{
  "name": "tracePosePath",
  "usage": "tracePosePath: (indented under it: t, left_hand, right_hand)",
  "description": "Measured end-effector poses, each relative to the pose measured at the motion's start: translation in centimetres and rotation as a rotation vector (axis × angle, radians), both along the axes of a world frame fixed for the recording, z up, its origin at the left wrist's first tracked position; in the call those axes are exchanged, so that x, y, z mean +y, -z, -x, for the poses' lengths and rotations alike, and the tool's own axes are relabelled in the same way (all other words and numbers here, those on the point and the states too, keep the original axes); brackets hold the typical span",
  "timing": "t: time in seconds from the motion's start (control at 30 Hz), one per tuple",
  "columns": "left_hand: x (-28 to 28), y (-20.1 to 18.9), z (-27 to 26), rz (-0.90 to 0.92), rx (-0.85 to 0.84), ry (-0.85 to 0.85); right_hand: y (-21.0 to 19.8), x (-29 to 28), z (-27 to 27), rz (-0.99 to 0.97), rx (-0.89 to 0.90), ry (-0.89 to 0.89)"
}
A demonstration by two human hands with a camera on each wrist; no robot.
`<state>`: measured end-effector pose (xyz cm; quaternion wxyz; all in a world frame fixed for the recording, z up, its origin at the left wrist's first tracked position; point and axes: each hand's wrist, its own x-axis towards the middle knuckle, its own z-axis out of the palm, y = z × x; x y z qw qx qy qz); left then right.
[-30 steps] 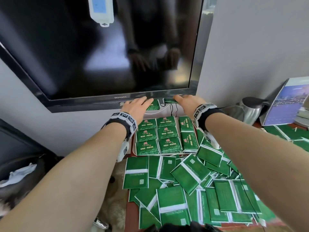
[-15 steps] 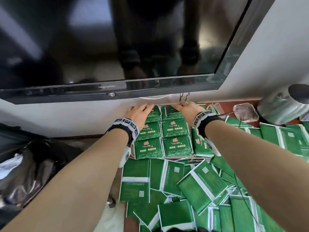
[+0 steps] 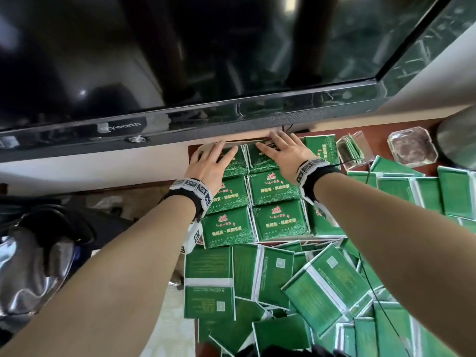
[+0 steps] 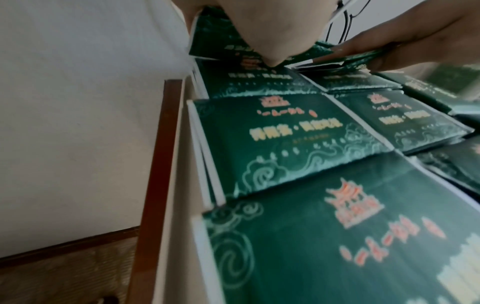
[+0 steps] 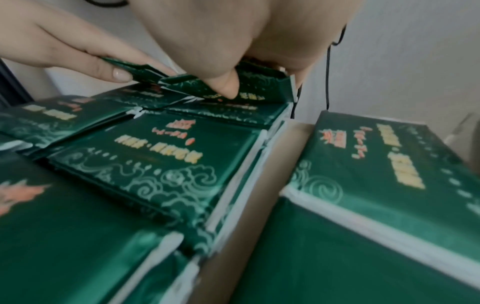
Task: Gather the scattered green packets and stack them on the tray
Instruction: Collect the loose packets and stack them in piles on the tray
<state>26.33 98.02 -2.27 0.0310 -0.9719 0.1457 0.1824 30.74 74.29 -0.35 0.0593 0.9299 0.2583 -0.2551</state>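
head view tipped further down over the tray [image 3: 261,143]; both hands, left hand [image 3: 210,164] and right hand [image 3: 286,153], now lie flatter on the far-row green packets [image 3: 253,157] beneath the television [image 3: 180,73].

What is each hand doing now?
Left hand: open, flat on a packet.
Right hand: open, pressing another packet.

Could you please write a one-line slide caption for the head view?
Left hand and right hand press flat on the far row of green packets stacked on the tray beneath the television.
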Motion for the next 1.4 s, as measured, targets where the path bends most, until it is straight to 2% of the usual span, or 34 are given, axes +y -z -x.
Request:
tracePosePath:
  t: [0.23, 0.5, 0.63, 0.77, 0.87, 1.03, 1.2, 1.33, 1.4]
  left_hand:
    - [0.5, 2.0, 0.5, 0.009, -0.054, 0.047]
    - [0.7, 1.9, -0.4, 0.050, -0.084, 0.083]
    - [0.6, 1.0, -0.4, 0.112, -0.050, 0.036]
    - [1.2, -0.3, 0.1, 0.250, -0.111, -0.205]
    - [2.3, -1.3, 0.6, 0.283, -0.183, -0.430]
    - [4.7, -1.8, 0.9, 0.255, -0.058, -0.797]
    - [5.8, -0.8, 0.6, 0.538, 0.107, -1.078]
    - [7.3, 3.7, -0.8, 0.663, 0.219, -1.149]
    - [6.3, 2.3, -0.7, 0.707, 0.214, -1.175]
  right_hand:
    - [1.8, -0.9, 0.9, -0.022, -0.060, 0.016]
    - [2.2, -0.7, 0.6, -0.018, -0.076, -0.001]
    - [2.3, -0.6, 0.8, -0.017, -0.089, -0.002]
    - [1.3, -0.2, 1.0, -0.065, -0.108, 0.016]
    - [0.4, 0.7, 1.1, -0.075, -0.130, 0.027]
    - [0.1, 3.4, 1.8, -0.144, -0.129, 0.007]
    - [0.5, 6.4, 2.0, -0.135, -0.095, -0.055]
    - [0.8, 7.9, 1.7, -0.131, -0.146, -0.080]
    - [0.9, 8.3, 1.5, -0.118, -0.172, -0.083]
